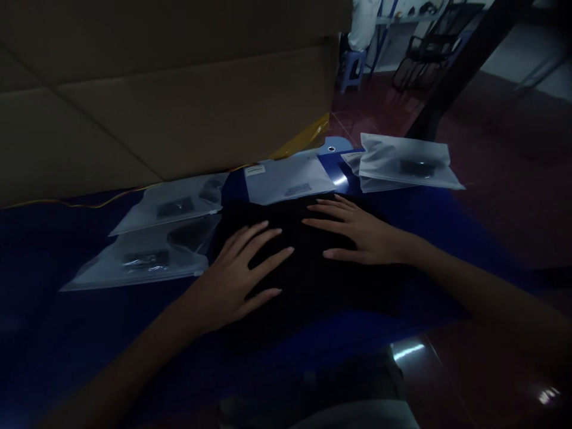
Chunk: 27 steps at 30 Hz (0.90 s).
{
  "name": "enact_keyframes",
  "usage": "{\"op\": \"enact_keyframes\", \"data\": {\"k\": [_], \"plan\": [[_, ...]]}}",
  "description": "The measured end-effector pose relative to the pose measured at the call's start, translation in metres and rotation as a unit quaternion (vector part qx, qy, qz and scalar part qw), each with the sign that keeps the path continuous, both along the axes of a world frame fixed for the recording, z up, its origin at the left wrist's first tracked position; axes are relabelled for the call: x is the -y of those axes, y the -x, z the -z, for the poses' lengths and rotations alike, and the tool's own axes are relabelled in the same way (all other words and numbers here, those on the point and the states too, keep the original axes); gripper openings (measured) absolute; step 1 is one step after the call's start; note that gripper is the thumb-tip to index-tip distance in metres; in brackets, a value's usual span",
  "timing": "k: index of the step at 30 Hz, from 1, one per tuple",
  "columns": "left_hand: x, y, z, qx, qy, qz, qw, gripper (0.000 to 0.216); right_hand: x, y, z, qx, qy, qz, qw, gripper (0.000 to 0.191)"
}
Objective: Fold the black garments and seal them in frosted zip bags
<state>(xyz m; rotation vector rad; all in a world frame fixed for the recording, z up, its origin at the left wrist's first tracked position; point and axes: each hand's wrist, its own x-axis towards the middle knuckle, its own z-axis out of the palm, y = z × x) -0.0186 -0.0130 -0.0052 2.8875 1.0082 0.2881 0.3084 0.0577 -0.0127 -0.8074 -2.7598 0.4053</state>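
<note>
A black piece of cloth (299,286) lies on the blue table; in this dim light its folds and exact kind cannot be made out. My left hand (241,274) rests on its left part, fingers spread. On the right part lies my right hand (357,232), its fingers also stretched out. Two frosted zip bags with dark labels sit left of the cloth, an upper bag (179,199) and a lower bag (147,253). Just beyond the cloth is a flat pale bag (290,177) with a small white label.
Large cardboard boxes (201,113) stand along the table's back. More frosted bags (406,161) lie at the right corner, near a dark slanted post (465,71). On the red tiled floor behind are a blue stool (353,68), a seated person and a black chair (431,44).
</note>
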Motion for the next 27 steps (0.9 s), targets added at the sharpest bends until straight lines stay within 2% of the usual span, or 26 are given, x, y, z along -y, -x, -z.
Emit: {"op": "enact_keyframes", "data": {"k": [3,5,7,9,11,13,17,20,23,27], "plan": [[0.003,0.001,-0.010,0.057,0.040,0.068,0.995,0.031,-0.006,-0.008,-0.010,-0.054,-0.024,-0.001,0.998,0.056],[0.005,0.001,-0.014,0.075,0.089,0.107,0.987,0.029,-0.009,-0.015,-0.020,-0.072,0.003,-0.006,0.997,0.036],[0.007,0.001,-0.017,0.073,0.148,0.123,0.979,0.042,-0.011,-0.022,-0.031,-0.048,0.098,-0.034,0.993,0.027],[0.009,0.000,-0.019,0.054,0.197,0.117,0.972,0.048,-0.012,-0.030,-0.042,0.038,0.225,-0.077,0.971,0.036],[0.009,-0.001,-0.020,0.034,0.229,0.099,0.968,0.042,-0.013,-0.037,-0.049,0.087,0.268,-0.083,0.956,0.047],[0.009,-0.002,-0.021,0.025,0.251,0.083,0.964,0.028,-0.011,-0.040,-0.051,0.117,0.275,-0.092,0.950,0.051],[0.004,0.001,-0.020,0.054,0.294,0.053,0.953,0.009,-0.003,-0.038,-0.049,0.157,0.247,-0.090,0.952,0.047],[-0.001,0.004,-0.021,0.098,0.354,0.020,0.930,0.007,0.000,-0.033,-0.045,0.161,0.237,-0.074,0.955,0.030],[-0.004,0.005,-0.022,0.119,0.396,-0.002,0.911,0.016,-0.002,-0.031,-0.042,0.142,0.243,-0.077,0.957,0.009],[-0.005,0.005,-0.025,0.120,0.418,0.000,0.901,0.019,-0.006,-0.031,-0.043,0.095,0.262,-0.081,0.957,0.014]]}}
